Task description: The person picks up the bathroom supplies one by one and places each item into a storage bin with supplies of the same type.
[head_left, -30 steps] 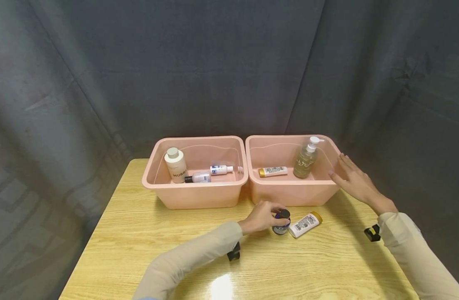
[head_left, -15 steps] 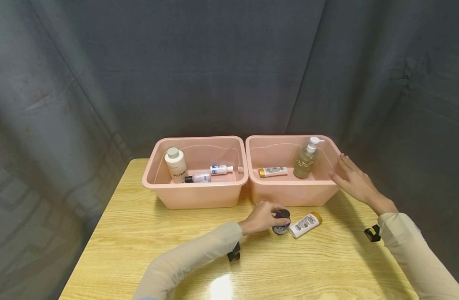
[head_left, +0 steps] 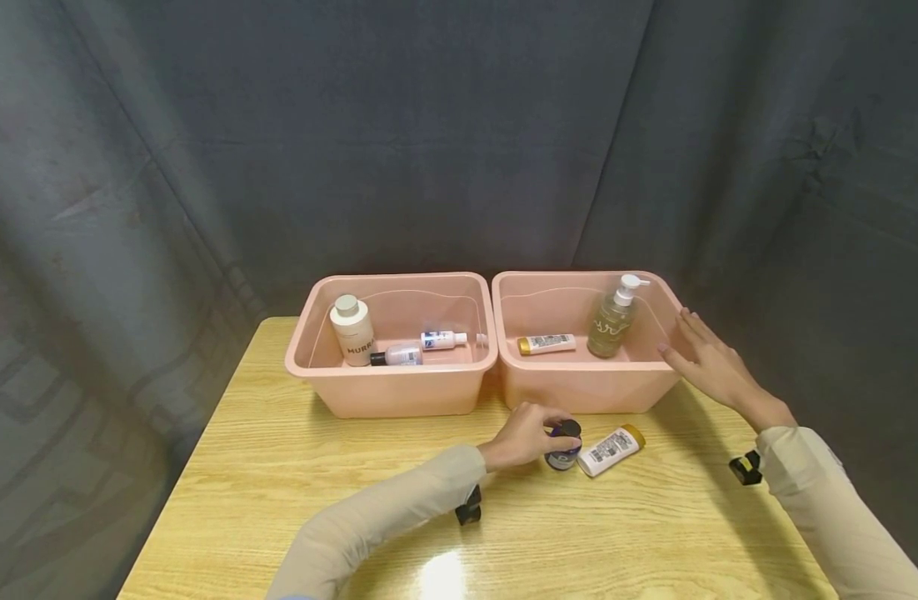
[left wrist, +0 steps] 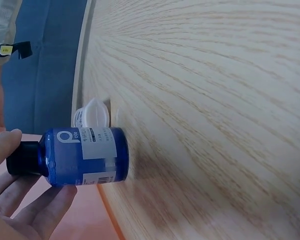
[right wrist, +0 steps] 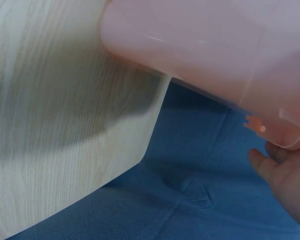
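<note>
My left hand (head_left: 525, 433) grips a small blue bottle with a black cap (head_left: 563, 446), which stands upright on the wooden table (head_left: 279, 467) in front of the right pink bin (head_left: 579, 383). In the left wrist view the blue bottle (left wrist: 85, 156) sits between my thumb and fingers (left wrist: 45, 215). A white bottle with a gold cap (head_left: 611, 449) lies on its side just right of it. My right hand (head_left: 705, 360) rests with straight fingers against the right bin's outer right rim; its fingertips (right wrist: 270, 160) show under the bin wall (right wrist: 205, 45).
The left pink bin (head_left: 391, 392) holds a white upright bottle (head_left: 351, 330) and two small lying bottles. The right bin holds a pump bottle (head_left: 612, 317) and a lying white tube (head_left: 546, 342). A dark curtain hangs behind; the table edge is close on the right.
</note>
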{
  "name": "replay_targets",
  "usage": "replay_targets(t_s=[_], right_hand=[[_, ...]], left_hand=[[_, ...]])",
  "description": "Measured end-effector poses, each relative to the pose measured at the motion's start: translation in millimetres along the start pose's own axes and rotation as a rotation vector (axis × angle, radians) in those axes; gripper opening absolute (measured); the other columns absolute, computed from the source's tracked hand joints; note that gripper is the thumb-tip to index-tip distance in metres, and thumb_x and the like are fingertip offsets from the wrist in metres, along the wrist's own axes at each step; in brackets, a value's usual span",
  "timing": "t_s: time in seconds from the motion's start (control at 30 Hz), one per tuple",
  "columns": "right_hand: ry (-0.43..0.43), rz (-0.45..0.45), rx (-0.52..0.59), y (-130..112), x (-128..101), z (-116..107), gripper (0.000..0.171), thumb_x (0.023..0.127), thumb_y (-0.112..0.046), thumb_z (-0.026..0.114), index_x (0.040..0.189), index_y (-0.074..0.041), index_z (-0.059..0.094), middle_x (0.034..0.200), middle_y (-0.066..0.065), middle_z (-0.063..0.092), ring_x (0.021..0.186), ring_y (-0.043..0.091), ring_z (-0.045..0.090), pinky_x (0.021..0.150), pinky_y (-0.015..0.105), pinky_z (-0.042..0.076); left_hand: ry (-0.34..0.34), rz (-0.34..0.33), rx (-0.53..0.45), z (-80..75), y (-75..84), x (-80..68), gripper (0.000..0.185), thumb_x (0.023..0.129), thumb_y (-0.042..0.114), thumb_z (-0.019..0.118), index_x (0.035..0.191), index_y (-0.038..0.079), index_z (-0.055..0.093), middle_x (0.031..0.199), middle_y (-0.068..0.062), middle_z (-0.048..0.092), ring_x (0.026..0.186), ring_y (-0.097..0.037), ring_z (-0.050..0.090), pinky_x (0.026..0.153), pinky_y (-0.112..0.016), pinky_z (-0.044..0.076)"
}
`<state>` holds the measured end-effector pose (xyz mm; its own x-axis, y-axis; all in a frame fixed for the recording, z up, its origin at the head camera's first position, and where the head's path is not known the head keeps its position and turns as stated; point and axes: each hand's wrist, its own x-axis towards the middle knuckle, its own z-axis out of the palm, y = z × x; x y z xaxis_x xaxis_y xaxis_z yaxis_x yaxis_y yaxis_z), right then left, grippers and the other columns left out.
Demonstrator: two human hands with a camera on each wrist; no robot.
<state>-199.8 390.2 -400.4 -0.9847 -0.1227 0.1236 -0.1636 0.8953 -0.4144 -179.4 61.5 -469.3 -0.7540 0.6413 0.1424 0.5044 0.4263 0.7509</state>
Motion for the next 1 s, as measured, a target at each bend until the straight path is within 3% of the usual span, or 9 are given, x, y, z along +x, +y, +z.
replay_targets(t_s=[0.67,1.0], right_hand=[[0.012,-0.010,-0.003,1,0,1,0.079,0.102,-0.046,0.047,0.155,0.003,0.017,0.163,0.020,0.003,0.147,0.045,0.007,0.102,0.077,0.016],[0.009,-0.015,0.004,0,0,0,0.078,0.102,-0.045,0.048,0.155,0.004,0.017,0.163,0.020,0.002,0.147,0.044,0.005,0.102,0.077,0.015]], left_hand=[[0.034,-0.021,-0.114,-4.6,-2.2,3.3,0.035,0.084,0.026,0.081,0.113,0.006,0.074,0.103,-0.002,0.074,0.090,-0.007,0.069,0.080,-0.021,0.054],[0.030,0.031,-0.054,-17.0,5.5,6.8,0.035,0.086,0.028,0.080,0.113,0.007,0.074,0.103,0.000,0.074,0.089,-0.002,0.066,0.079,-0.019,0.053]])
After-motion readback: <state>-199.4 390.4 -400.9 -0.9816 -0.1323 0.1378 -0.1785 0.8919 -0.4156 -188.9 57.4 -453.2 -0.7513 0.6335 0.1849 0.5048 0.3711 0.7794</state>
